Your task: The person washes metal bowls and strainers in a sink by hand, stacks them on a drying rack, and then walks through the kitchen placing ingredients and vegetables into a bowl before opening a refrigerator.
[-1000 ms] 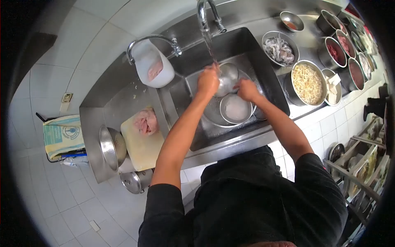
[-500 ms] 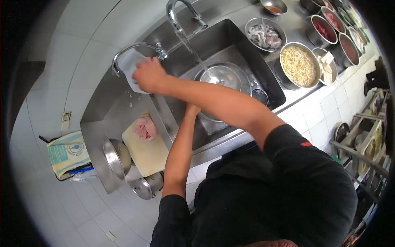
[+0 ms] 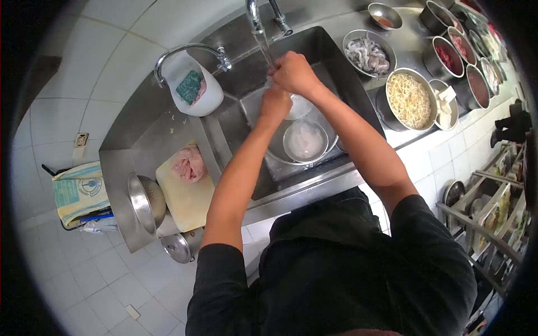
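Observation:
Under the running faucet (image 3: 255, 22), my left hand (image 3: 276, 102) and my right hand (image 3: 294, 73) are close together over the sink (image 3: 255, 103). Both have curled fingers, and what they hold, if anything, is hidden. A metal bowl (image 3: 300, 106) shows just below my hands. Closer to my body, a smaller bowl (image 3: 306, 141) of cloudy water stands in a large round basin (image 3: 332, 147). To the left, a white plastic container (image 3: 210, 103) holds a green scouring pad (image 3: 189, 85) and something pink.
Raw meat (image 3: 189, 164) lies on a cutting board (image 3: 185, 204) at the left, beside a tilted metal bowl (image 3: 147, 203). Right of the sink stand a pot of bean sprouts (image 3: 409, 99), a bowl of squid (image 3: 367, 54), white blocks (image 3: 444, 106) and several meat pots.
My right hand has moved from the white container back to the faucet, beside my left hand. The green pad now shows in that container. The camera view has shifted.

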`<action>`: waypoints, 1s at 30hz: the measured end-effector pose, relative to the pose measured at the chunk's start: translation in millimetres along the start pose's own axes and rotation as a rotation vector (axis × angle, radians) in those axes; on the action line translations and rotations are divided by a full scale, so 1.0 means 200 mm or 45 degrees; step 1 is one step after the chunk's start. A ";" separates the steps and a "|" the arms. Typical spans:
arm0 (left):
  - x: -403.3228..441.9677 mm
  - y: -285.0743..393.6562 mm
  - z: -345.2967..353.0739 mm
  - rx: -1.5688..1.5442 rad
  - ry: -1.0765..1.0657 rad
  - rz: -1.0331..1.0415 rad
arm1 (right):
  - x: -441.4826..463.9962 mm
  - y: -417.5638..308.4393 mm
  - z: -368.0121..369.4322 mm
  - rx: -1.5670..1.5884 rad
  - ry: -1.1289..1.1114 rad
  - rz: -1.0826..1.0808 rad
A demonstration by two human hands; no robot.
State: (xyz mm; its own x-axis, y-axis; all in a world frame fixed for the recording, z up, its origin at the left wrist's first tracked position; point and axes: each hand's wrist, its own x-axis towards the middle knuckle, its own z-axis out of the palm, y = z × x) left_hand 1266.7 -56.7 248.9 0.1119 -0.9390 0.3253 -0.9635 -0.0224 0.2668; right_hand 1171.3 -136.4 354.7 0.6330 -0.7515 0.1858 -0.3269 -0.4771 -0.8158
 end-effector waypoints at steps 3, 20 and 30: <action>-0.06 0.03 -0.14 -0.555 -0.122 -0.597 | -0.01 0.01 -0.02 0.049 -0.059 0.005; -0.18 0.37 -0.35 0.352 -0.391 0.006 | 0.45 0.45 0.03 -0.922 0.249 -0.572; -0.47 0.45 -0.57 0.342 -0.076 0.198 | 0.60 0.54 0.06 -0.238 0.371 -0.004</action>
State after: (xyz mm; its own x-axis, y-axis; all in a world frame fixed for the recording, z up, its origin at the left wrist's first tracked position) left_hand 1196.7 68.6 346.3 -0.0490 -0.9565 0.2878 -0.9986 0.0409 -0.0341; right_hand 1219.6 -273.4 282.3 0.4163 -0.8354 0.3589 -0.4649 -0.5348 -0.7056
